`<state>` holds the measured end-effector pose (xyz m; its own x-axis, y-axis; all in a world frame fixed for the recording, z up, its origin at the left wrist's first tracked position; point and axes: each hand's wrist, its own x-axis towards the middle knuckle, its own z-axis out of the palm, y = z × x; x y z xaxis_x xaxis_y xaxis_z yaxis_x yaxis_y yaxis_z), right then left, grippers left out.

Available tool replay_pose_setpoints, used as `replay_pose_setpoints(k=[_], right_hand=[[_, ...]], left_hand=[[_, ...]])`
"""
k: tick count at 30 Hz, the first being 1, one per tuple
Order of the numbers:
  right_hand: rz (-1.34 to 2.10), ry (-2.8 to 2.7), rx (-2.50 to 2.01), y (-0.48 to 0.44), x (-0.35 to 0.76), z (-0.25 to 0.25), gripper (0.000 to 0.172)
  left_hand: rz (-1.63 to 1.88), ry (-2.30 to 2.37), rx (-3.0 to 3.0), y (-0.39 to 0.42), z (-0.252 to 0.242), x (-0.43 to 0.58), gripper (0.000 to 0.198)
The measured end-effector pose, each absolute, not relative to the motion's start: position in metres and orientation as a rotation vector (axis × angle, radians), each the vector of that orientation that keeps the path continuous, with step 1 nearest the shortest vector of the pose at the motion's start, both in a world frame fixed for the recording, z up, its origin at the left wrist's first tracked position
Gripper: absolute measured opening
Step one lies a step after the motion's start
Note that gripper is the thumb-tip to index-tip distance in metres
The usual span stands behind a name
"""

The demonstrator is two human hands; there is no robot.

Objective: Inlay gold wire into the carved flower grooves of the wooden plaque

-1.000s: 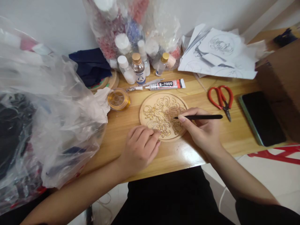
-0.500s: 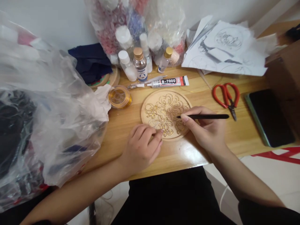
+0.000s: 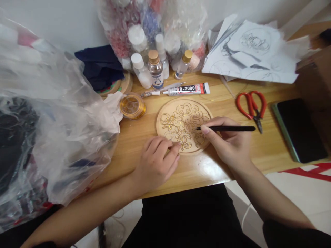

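A round wooden board [image 3: 169,107] lies flat on the table, with a flower pattern of raised lines, partly gold wire. My left hand [image 3: 159,160] rests at its lower left edge with bent fingers, the index fingertip on the board and the thumb tucked below. My right hand [image 3: 227,141] pinches slim black tweezers [image 3: 232,128] over the board's right side. The fine tip points left at the pattern, just right of the middle; whether it grips any wire is too small to tell. A spool of gold wire [image 3: 132,106] lies left of the board.
Behind the board lie a B-7000 glue tube [image 3: 187,89] and several small bottles [image 3: 156,70]. Red-handled pliers [image 3: 252,106] and a phone [image 3: 300,131] are on the right, paper drawings [image 3: 250,51] at the back right. A large plastic bag [image 3: 64,137] crowds the left.
The view has shifted very slightly. Both hands stay almost in place, and the tweezers keep pointing at the same part of the pattern.
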<state>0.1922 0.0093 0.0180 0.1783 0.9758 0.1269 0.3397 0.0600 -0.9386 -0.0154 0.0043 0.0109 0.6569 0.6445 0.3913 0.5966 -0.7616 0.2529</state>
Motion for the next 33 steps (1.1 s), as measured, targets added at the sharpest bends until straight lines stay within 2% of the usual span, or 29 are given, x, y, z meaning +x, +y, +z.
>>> replay_pose_setpoints(k=[33], right_hand=[[0.817,-1.311,-1.462,0.0095,0.1911,0.0178,0.004]], left_hand=[[0.703,1.021,2.776,0.0043,0.0098,-0.016,0.024]])
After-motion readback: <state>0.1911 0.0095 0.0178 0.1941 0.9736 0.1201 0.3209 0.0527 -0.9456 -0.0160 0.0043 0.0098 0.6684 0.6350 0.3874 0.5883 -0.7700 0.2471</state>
